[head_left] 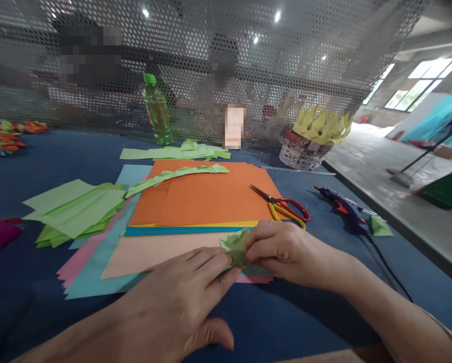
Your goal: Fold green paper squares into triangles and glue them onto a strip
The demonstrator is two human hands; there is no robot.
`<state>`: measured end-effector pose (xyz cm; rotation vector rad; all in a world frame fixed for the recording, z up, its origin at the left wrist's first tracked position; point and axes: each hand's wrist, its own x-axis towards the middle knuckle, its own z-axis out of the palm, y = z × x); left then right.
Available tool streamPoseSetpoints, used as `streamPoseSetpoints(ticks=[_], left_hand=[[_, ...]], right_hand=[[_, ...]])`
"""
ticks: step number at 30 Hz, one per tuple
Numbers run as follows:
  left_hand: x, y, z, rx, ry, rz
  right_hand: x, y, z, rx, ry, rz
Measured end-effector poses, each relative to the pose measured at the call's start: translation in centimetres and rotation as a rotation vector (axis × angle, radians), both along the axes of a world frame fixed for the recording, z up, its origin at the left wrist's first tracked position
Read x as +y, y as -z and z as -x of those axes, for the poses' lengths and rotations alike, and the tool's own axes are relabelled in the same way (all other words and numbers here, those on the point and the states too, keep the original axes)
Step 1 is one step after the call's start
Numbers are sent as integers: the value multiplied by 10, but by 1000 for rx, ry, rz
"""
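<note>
Nearest, on the blue table (286,322), the left hand (180,297): flat and unclenched, fingers stretched forward, tips pressing the near-left edge of a folded green paper piece (236,247). Just right of it, the right hand (286,252), pinching the same piece between thumb and fingers. The piece itself at the near edge of a stack of coloured sheets, over the peach sheet (153,254), touching both hands. Farther on, an orange sheet (210,199) on top of the stack, with a chain of green folds (176,175) across its far-left part. Left of the stack, a pile of green papers (78,212). Right of it, red-and-yellow scissors (284,205), then a blue glue gun (342,209) beside a small green triangle (380,227). Far off, a green bottle (156,111), a basket (301,154) rimmed with yellow paper points, and a perforated screen (248,60) behind.
</note>
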<state>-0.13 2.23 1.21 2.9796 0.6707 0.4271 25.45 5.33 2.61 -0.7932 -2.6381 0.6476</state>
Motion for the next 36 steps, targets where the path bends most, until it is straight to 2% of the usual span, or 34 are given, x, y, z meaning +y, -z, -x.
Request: streamPoseSetpoints(ticks=[8, 14, 18, 28, 36], left_hand=[[0, 1, 0, -43, -30, 28], [0, -1, -2, -18, -25, 59], [0, 0, -3, -27, -22, 35], [-1, 5, -1, -111, -8, -121], [-2, 5, 1, -170, -6, -128]], right_hand=[[-7, -8, 5, 9, 66, 81], [-8, 13, 18, 58, 355, 36], [-10, 19, 22, 36, 429, 75], [-6, 18, 18, 65, 444, 57], [5, 15, 4, 140, 373, 129]])
